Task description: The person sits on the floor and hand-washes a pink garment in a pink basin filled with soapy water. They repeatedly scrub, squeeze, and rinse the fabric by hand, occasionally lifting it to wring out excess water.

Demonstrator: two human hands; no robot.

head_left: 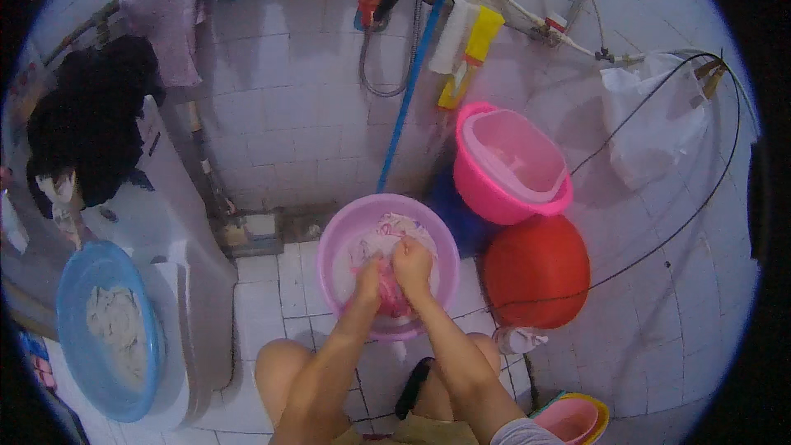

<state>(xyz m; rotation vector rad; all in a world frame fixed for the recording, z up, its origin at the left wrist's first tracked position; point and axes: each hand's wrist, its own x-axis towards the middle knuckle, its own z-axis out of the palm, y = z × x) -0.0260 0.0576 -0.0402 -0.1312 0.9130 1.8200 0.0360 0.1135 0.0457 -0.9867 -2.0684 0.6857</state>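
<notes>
A light purple basin (326,241) stands on the tiled floor in front of my knees, with wet laundry in it. Both hands are inside the basin, close together. My left hand (370,275) is closed on a pink cloth (394,303), which hangs down between the hands. My right hand (412,265) forms a fist on the same cloth, slightly farther away and higher. Beyond my fists, a whitish cloth with pink marks (400,224) lies against the far side of the basin. My palms and the gripped parts of the cloth are hidden.
On the left, a blue basin (69,305) with pale cloth rests on a white toilet (198,313), near black clothing (95,119). At right stand stacked pink basins (470,173) and a red basin (540,272). A blue pole (404,115) leans on the wall.
</notes>
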